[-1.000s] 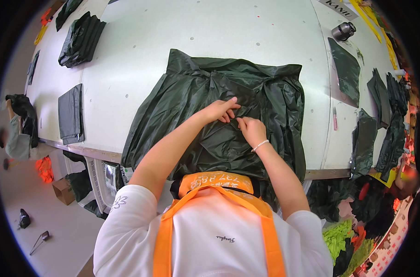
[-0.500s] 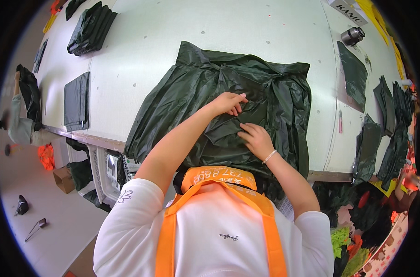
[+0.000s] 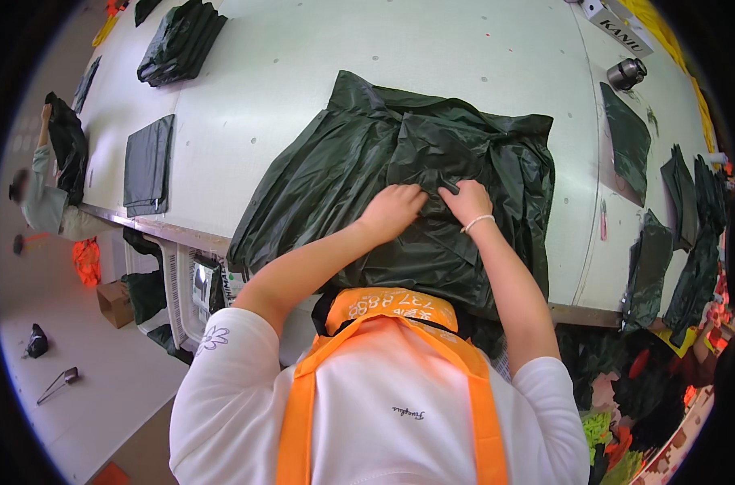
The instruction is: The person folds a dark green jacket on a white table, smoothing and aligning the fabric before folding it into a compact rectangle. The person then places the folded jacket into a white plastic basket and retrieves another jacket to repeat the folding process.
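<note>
The garment [image 3: 303, 178], dark green, lies spread and wrinkled on the table [image 3: 286, 48], reaching its near edge by the apron [image 3: 395, 309]. Its sheen suggests light, soft, slippery material; gathered folds probably offer the surest hold. It lies directly beneath the fingers of both hands. Left hand [image 3: 395, 212] and right hand [image 3: 468, 202] have bent fingers; whether either pinches material cannot be told.

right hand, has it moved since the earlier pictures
Yes. Judged against the table's near edge, the right hand has moved away from the person, farther onto the table than in either earlier picture.
</note>
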### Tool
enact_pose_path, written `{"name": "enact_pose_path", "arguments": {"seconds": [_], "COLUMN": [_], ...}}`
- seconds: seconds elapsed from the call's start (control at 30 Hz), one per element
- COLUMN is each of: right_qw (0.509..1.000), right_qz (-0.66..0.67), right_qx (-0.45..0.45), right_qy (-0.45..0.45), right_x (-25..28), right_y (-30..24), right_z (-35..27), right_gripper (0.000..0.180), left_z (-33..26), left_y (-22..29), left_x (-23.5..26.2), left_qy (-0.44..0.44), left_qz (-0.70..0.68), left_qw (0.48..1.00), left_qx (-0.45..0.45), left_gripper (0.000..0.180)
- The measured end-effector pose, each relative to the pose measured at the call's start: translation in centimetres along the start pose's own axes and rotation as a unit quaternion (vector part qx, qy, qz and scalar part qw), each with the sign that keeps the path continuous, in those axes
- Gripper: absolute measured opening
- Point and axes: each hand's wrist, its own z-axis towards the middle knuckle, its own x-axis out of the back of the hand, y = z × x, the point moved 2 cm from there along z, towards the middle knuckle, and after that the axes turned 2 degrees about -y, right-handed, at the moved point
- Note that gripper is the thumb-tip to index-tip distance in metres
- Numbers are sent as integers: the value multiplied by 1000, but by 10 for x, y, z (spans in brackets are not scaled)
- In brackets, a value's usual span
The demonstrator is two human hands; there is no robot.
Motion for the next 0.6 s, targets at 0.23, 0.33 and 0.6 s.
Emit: {"name": "enact_pose_path", "arguments": {"seconds": [0.23,0.33,0.6], "right_qw": [933,968,987], "right_qz": [-37,60,46], "right_qx": [303,207,137], "right_qy": [193,130,68], "right_x": [-9,-17,-10], "right_y": [-15,2,1], "right_z": [-47,-20,6], "right_gripper": [18,15,11], "left_z": [12,27,27], "left_y": [-43,-50,-7], "left_x": [-11,0,-3], "left_qy": [21,-46,65], "left_qz": [-255,-297,-55], "left_qw": [965,932,996], "left_qx": [56,201,-26], "left_gripper": [17,22,30]}}
